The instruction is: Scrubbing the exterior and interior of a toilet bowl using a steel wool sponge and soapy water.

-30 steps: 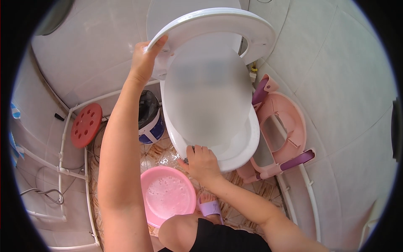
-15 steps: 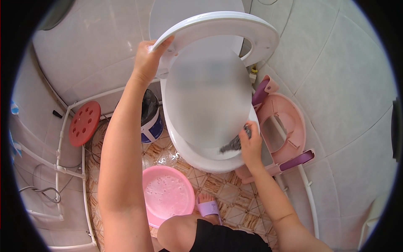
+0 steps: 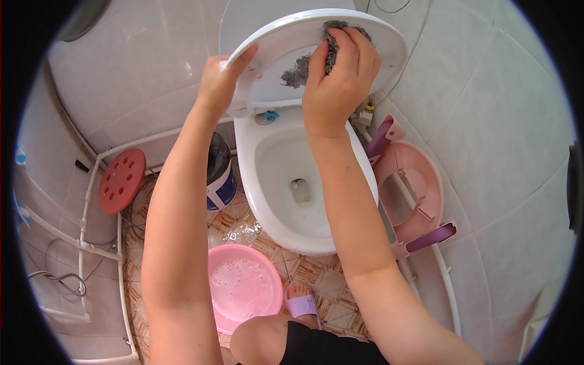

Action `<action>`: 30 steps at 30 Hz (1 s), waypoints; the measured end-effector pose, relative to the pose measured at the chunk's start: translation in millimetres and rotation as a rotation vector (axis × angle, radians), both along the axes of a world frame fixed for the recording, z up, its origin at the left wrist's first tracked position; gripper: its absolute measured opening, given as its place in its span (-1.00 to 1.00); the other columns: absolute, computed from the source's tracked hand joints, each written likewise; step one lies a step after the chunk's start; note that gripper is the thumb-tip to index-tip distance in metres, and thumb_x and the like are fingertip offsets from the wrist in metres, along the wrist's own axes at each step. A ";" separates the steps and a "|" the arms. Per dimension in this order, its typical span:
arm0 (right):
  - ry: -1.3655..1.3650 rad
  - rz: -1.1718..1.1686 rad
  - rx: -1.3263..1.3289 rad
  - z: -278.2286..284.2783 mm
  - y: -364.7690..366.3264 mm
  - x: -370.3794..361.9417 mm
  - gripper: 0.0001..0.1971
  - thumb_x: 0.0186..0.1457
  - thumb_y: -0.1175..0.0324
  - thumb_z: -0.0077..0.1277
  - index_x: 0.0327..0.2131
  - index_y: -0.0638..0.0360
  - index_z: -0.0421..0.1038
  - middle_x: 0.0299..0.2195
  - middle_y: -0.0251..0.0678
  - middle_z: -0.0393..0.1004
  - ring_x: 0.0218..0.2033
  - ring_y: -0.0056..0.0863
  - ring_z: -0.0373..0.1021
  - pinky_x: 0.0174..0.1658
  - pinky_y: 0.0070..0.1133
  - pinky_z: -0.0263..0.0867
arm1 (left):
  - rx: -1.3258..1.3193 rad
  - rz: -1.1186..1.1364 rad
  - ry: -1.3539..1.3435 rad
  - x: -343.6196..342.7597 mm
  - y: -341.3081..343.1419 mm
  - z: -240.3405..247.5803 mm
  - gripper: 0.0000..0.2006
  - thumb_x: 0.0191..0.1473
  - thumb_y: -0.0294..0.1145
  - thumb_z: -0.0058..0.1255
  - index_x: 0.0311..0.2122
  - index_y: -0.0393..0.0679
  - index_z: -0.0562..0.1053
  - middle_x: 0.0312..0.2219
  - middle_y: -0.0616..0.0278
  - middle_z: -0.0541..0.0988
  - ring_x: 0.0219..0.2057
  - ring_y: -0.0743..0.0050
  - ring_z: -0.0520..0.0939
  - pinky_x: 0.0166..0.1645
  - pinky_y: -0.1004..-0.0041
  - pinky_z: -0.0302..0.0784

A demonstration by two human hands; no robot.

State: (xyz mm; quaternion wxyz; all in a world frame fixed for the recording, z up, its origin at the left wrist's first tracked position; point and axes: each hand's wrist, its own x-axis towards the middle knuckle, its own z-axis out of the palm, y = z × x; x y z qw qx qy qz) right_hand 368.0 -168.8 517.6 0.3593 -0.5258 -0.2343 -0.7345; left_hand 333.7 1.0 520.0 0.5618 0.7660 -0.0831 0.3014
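Note:
The white toilet seat (image 3: 267, 38) is tilted up above the toilet bowl (image 3: 261, 207). My left hand (image 3: 220, 84) grips the seat's left edge, thumb on the underside and fingers behind it. Against the upper right of the seat's underside, my right hand (image 3: 342, 85) presses a grey mesh scrubber (image 3: 296, 72), which spreads out past the fingers on both sides. Behind the seat stands the raised white lid (image 3: 243, 13). A little water lies at the bottom of the bowl, and a blue piece (image 3: 271, 115) shows at its back left rim.
A pink basin (image 3: 243, 286) of sudsy water sits on the wet tiled floor near my slippered foot (image 3: 302, 301). Left of the toilet is a lined bin (image 3: 220, 176); a red round stool seat (image 3: 122, 180) stands further left. A pink child's toilet seat (image 3: 420, 176) leans at the right wall.
My right hand has moved from the bowl's front right rim up to the seat's underside, carrying the scrubber. My left hand still holds the seat, which has shifted slightly.

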 end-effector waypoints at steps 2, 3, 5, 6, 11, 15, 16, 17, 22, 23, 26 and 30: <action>-0.066 -0.041 -0.136 1.3 11.6 0.2 -0.79 -0.10 0.51 0.04 -0.29 0.28 0.44 -0.22 -0.19 0.40 -0.14 -0.20 0.31 -0.09 -0.37 0.30 | -0.022 -0.009 -0.002 0.2 6.1 2.8 -0.42 0.00 0.16 0.11 -0.42 -0.34 0.57 -0.54 0.22 0.55 -0.51 0.55 0.47 -0.40 0.51 0.37; -0.134 -0.083 -0.270 0.8 19.0 -0.2 -0.78 -0.15 0.50 0.04 -0.33 0.29 0.45 -0.24 -0.21 0.41 -0.15 -0.24 0.32 -0.10 -0.41 0.31 | -0.042 -0.019 -0.005 0.1 7.9 3.0 -0.42 0.01 0.17 0.10 -0.41 -0.33 0.57 -0.53 0.22 0.55 -0.50 0.55 0.47 -0.39 0.51 0.38; -0.198 -0.107 -0.359 -10.3 35.5 5.7 -0.78 -0.19 0.47 0.03 -0.36 0.29 0.46 -0.27 -0.23 0.42 -0.15 -0.29 0.33 -0.11 -0.45 0.32 | -0.082 -0.025 -0.070 4.3 3.1 -0.3 -0.41 0.01 0.19 0.09 -0.38 -0.33 0.57 -0.51 0.22 0.55 -0.48 0.56 0.48 -0.37 0.51 0.38; -0.263 -0.124 -0.442 -14.3 38.3 10.0 -0.77 -0.23 0.45 0.03 -0.39 0.29 0.47 -0.30 -0.26 0.43 -0.16 -0.34 0.34 -0.12 -0.50 0.32 | -0.117 -0.024 -0.136 5.9 0.0 0.0 -0.39 0.00 0.21 0.09 -0.36 -0.33 0.56 -0.49 0.22 0.56 -0.46 0.56 0.48 -0.35 0.52 0.38; -0.313 -0.135 -0.565 -10.7 24.8 15.5 -0.78 -0.23 0.44 0.02 -0.40 0.27 0.49 -0.31 -0.31 0.44 -0.17 -0.40 0.34 -0.14 -0.55 0.32 | -0.058 0.000 -0.047 2.8 4.9 1.3 -0.38 -0.01 0.23 0.07 -0.35 -0.31 0.57 -0.47 0.23 0.56 -0.40 0.55 0.50 -0.29 0.54 0.38; -0.362 -0.155 -0.496 14.1 -20.3 19.2 -0.79 -0.22 0.48 0.04 -0.38 0.20 0.50 -0.28 -0.37 0.45 -0.18 -0.40 0.35 -0.16 -0.52 0.32 | 0.086 0.030 0.022 1.9 14.0 -0.4 -0.28 -0.08 0.39 0.00 -0.43 -0.27 0.58 -0.50 0.18 0.57 -0.43 0.45 0.53 -0.29 0.50 0.39; -0.309 -0.136 -0.389 15.6 -35.0 27.9 -0.80 -0.18 0.52 0.05 -0.37 0.19 0.51 -0.28 -0.37 0.47 -0.20 -0.39 0.36 -0.16 -0.50 0.32 | 0.084 0.030 0.022 4.4 10.7 0.6 -0.28 -0.08 0.39 0.00 -0.43 -0.27 0.58 -0.50 0.18 0.57 -0.43 0.45 0.53 -0.29 0.50 0.39; -0.254 -0.115 -0.281 16.5 -47.9 34.8 -0.81 -0.14 0.55 0.06 -0.35 0.19 0.51 -0.28 -0.37 0.48 -0.22 -0.37 0.37 -0.17 -0.48 0.33 | 0.086 0.033 0.018 5.3 6.9 2.9 -0.26 -0.09 0.42 -0.03 -0.44 -0.27 0.58 -0.51 0.16 0.58 -0.43 0.42 0.54 -0.29 0.49 0.40; 0.122 0.148 -0.141 -7.1 -82.9 33.8 -0.86 -0.02 0.58 0.04 -0.33 0.24 0.52 -0.33 -0.29 0.51 -0.32 -0.33 0.41 -0.21 -0.50 0.34 | 0.057 0.036 0.034 4.3 6.7 1.2 -0.25 -0.09 0.42 -0.04 -0.44 -0.27 0.59 -0.50 0.14 0.60 -0.45 0.40 0.56 -0.29 0.49 0.42; 0.224 0.203 -0.158 -8.6 -88.0 22.0 -0.87 0.01 0.57 0.03 -0.33 0.26 0.52 -0.35 -0.26 0.52 -0.35 -0.32 0.42 -0.22 -0.52 0.34 | 0.045 0.040 0.031 3.7 7.3 -0.9 -0.27 -0.08 0.40 -0.03 -0.43 -0.27 0.59 -0.50 0.14 0.60 -0.44 0.40 0.56 -0.29 0.49 0.43; 0.397 0.356 -0.082 -17.5 -106.6 -18.5 -0.88 0.03 0.57 0.03 -0.33 0.27 0.52 -0.34 -0.28 0.53 -0.33 -0.46 0.44 -0.22 -0.58 0.34 | 0.052 0.034 0.017 -3.1 6.2 -5.9 -0.32 -0.05 0.33 0.00 -0.41 -0.28 0.59 -0.49 0.15 0.60 -0.44 0.43 0.56 -0.30 0.50 0.43; 0.681 0.527 0.121 -58.5 -139.8 -75.5 -0.87 0.09 0.56 -0.01 -0.29 0.31 0.51 -0.32 -0.34 0.53 -0.26 -0.61 0.41 -0.15 -0.64 0.30 | 0.113 -0.015 0.021 -14.2 5.3 -25.9 -0.50 0.06 0.07 0.02 -0.35 -0.29 0.58 -0.49 0.20 0.59 -0.41 0.50 0.54 -0.28 0.55 0.41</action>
